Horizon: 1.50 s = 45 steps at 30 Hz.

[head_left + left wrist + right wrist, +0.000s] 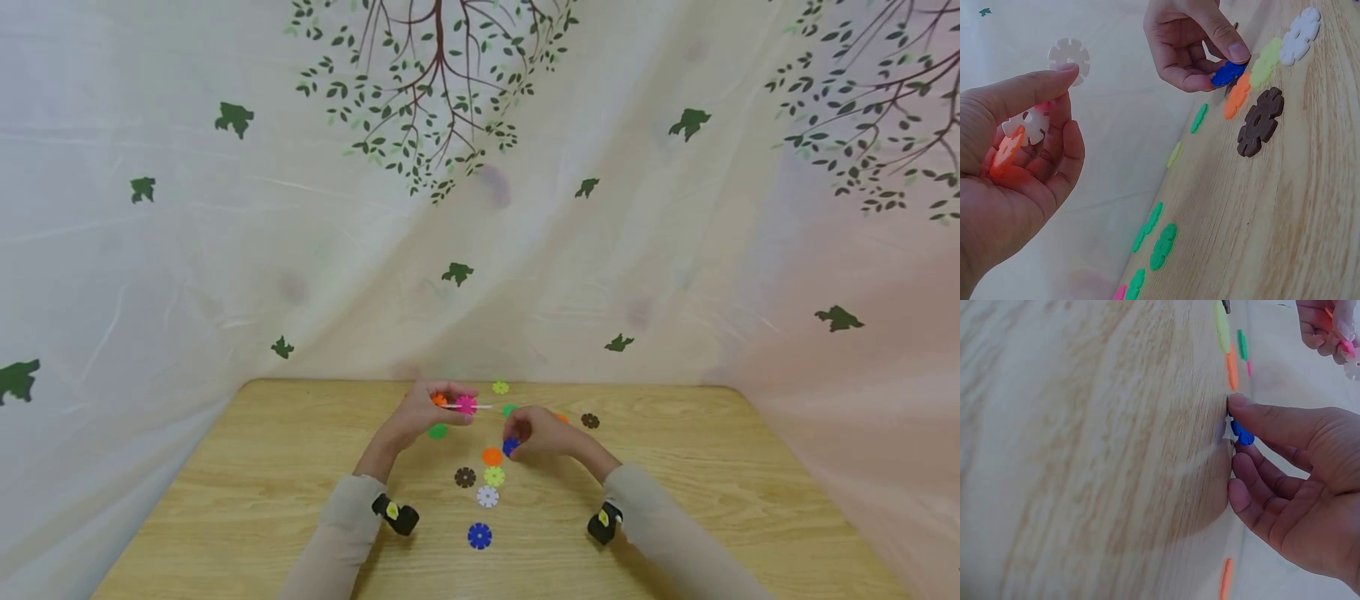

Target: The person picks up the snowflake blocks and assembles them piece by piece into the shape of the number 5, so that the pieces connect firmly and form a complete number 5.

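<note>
So, hands right now:
- left hand (1016,162) is gripping joined orange, white and pink plastic snowflake discs (1022,134), fingers curled
- right hand (1188,40) is pinching a blue plastic snowflake disc (1229,73) at the wooden table (1310,219)

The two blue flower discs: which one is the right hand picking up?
The blue disc beside the orange disc, pinched by the right hand. The other blue disc lies untouched, nearest the person.
</note>
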Tool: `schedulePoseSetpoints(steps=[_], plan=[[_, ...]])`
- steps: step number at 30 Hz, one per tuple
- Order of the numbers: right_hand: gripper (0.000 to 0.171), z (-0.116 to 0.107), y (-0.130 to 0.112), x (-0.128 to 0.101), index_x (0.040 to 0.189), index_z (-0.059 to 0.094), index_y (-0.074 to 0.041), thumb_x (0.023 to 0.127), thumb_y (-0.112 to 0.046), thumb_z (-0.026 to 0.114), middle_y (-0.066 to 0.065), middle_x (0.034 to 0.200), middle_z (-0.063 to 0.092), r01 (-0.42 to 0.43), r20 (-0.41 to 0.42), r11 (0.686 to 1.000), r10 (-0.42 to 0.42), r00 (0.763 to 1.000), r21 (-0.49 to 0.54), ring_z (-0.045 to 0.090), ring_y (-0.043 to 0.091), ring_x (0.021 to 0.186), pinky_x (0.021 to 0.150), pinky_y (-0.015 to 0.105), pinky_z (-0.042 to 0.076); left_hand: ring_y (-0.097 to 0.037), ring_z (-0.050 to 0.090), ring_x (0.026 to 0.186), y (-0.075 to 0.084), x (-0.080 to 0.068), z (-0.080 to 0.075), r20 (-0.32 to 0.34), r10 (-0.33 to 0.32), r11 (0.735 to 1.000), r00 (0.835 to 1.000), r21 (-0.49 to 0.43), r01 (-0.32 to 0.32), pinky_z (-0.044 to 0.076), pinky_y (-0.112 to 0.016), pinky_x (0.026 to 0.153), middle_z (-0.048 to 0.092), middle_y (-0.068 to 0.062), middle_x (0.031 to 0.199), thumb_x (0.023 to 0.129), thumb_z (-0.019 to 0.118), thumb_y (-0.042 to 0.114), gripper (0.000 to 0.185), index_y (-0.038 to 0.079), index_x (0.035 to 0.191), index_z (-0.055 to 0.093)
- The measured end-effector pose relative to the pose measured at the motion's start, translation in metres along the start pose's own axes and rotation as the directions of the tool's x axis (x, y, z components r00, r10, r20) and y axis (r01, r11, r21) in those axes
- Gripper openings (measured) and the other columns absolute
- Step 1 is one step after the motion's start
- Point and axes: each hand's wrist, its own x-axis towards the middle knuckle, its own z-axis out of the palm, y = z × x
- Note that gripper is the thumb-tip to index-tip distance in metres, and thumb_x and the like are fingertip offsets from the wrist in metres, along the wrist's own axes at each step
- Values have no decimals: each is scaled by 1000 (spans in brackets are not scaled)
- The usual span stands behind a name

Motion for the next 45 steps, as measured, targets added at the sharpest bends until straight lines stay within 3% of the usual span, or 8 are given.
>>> schedulePoseSetpoints(steps=[12,23,30,32,39,45], plan=[[19,-3,0,0,89,66,-6,74,0,75,5,82,66,25,-26,1000,-24,999,14,58,14,76,69,26,50,-21,54,91,-2,-2,0,8,14,1000,1000,-22,-14,49,-31,75,61,-7,100,74,80,14,33,17,106,70],[16,-4,-4,9,96,70,-4,81,0,69,6,86,70,22,-67,984,-10,998,179,63,14,76,68,27,54,-20,54,94,2,-4,-1,-1,17,1000,1000,1,-17,48,-31,78,62,-7,103,77,75,7,36,4,112,66],[21,-16,-19,10,103,68,0,83,-8,70,9,93,71,52,-169,958,-4,986,281,66,17,78,74,49,54,-20,56,93,1,-3,-1,-4,27,1000,1000,-11,-27,49,-31,79,64,-6,100,75,78,11,33,13,107,70],[23,-21,-25,10,104,68,1,83,-8,70,11,92,71,76,-207,950,-12,978,303,66,17,78,75,50,54,-20,57,93,1,-2,-2,-2,26,999,1000,-18,-26,50,-31,79,65,-6,100,74,79,13,33,14,106,70],[26,-36,-59,1,106,67,6,83,-5,69,20,90,69,127,-324,925,-5,946,358,66,18,75,69,28,55,-21,58,91,0,-1,-1,-17,37,998,999,-41,-37,52,-30,76,65,-7,102,77,76,9,32,8,108,69],[24,-39,-79,-6,105,65,8,84,-2,67,26,93,67,147,-382,907,16,924,394,65,13,73,69,29,55,-19,58,95,0,1,-1,-49,26,996,998,-80,-29,52,-28,77,65,-7,112,74,80,15,35,7,105,68]])
